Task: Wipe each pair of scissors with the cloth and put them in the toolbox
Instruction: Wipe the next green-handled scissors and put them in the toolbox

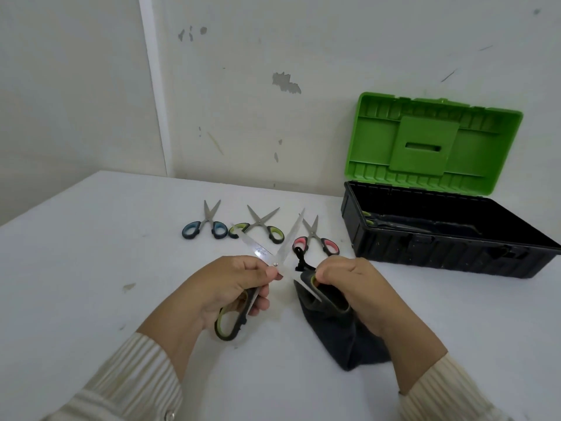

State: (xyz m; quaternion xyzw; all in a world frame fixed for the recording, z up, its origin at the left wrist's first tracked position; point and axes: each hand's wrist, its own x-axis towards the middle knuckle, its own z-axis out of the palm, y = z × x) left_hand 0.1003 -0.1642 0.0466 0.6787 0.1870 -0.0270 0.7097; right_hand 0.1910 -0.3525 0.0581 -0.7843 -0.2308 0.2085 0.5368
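A large pair of scissors with green-and-black handles is held open above the table. My left hand grips one handle, fingertips at the pivot. My right hand grips the other handle together with the dark grey cloth, which hangs down to the table. Behind them lie blue-handled scissors, green-handled scissors and pink-handled scissors, all spread open. The toolbox, black with a raised green lid, stands at the back right. Another pair of scissors lies inside it.
The white table runs to the wall behind the scissors. Its left edge slants away at the far left. The toolbox's front wall stands just right of the pink-handled scissors.
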